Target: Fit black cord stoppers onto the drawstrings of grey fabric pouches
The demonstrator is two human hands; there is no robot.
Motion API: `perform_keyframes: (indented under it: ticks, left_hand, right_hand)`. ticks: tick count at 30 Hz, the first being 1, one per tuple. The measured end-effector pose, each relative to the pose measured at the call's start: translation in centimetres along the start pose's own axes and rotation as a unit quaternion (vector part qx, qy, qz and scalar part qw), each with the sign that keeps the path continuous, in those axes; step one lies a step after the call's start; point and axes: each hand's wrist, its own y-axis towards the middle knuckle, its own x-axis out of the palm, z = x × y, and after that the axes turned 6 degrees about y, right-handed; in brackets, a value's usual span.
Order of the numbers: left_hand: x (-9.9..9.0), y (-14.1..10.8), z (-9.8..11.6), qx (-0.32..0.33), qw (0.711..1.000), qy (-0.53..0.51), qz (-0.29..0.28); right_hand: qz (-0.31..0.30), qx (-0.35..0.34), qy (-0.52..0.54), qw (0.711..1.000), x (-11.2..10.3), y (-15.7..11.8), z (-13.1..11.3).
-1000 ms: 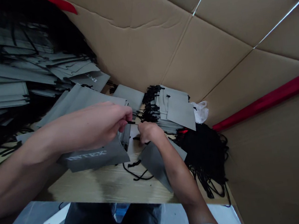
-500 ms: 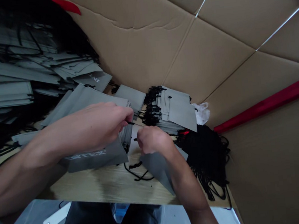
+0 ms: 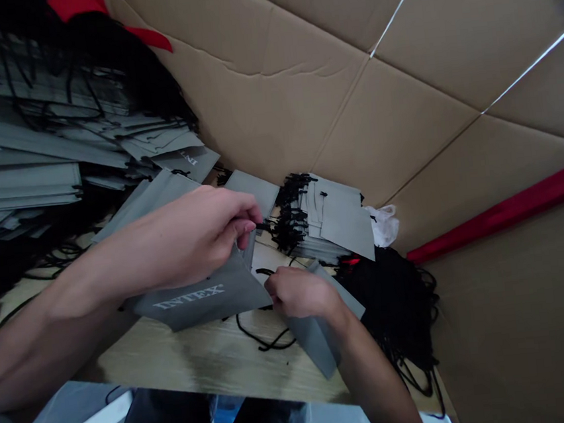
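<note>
My left hand [image 3: 208, 228] pinches the end of a black cord [image 3: 262, 227] between thumb and fingertips, above a grey drawstring bag [image 3: 188, 303] with white INTEX lettering. My right hand [image 3: 302, 291] is closed at the bag's right-hand corner, where another piece of black cord [image 3: 264, 272] runs into its fingers. Its fingertips are partly hidden, so whether it also grips the fabric cannot be seen. Beneath my right wrist lies another grey bag [image 3: 312, 341]. A loose black cord loop [image 3: 259, 339] rests on the wooden table [image 3: 201, 362].
Grey bags with black cords are heaped high at the left [image 3: 20, 183]. A smaller bag stack [image 3: 345, 215] stands behind my right hand, beside crumpled white plastic [image 3: 386, 225]. Black cords [image 3: 395, 307] pile up at the right. Cardboard walls [image 3: 275, 92] enclose the table's back and right.
My left hand has risen slightly and moved right with the cord end. My right hand has lowered to the INTEX bag's corner. The bag's lettering shows more fully. The whole view has shifted slightly.
</note>
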Motion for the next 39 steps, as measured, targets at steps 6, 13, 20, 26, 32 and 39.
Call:
perform_keyframes:
  ticks: [6, 13, 20, 26, 32, 39]
  left_hand:
    - [-0.1, -0.3, 0.2, 0.003, 0.999, -0.024, 0.029]
    - [-0.6, -0.6, 0.7, -0.016, 0.999, -0.026, 0.039]
    - [-0.5, -0.5, 0.8, 0.037, 0.996, -0.066, 0.050]
    - [-0.8, -0.7, 1.4, 0.048, 0.996, -0.072, 0.034]
    - [-1.2, -0.7, 2.1, 0.045, 0.997, -0.060, 0.019]
    - [-1.0, -0.8, 1.9, 0.046, 0.997, -0.067, 0.014]
  right_hand:
    - [0.020, -0.046, 0.061, 0.997, -1.1, -1.1, 1.8]
    - [0.175, -0.088, 0.170, 0.966, -4.7, -5.2, 2.6]
    - [0.381, -0.179, 0.294, 0.858, -6.6, -8.4, 0.8]
    - [0.412, -0.197, 0.289, 0.841, -6.3, -8.1, -0.7]
    - [0.374, -0.202, 0.334, 0.841, -6.5, -7.2, -0.4]
    - [0.355, -0.183, 0.396, 0.827, -6.3, -6.8, 0.3]
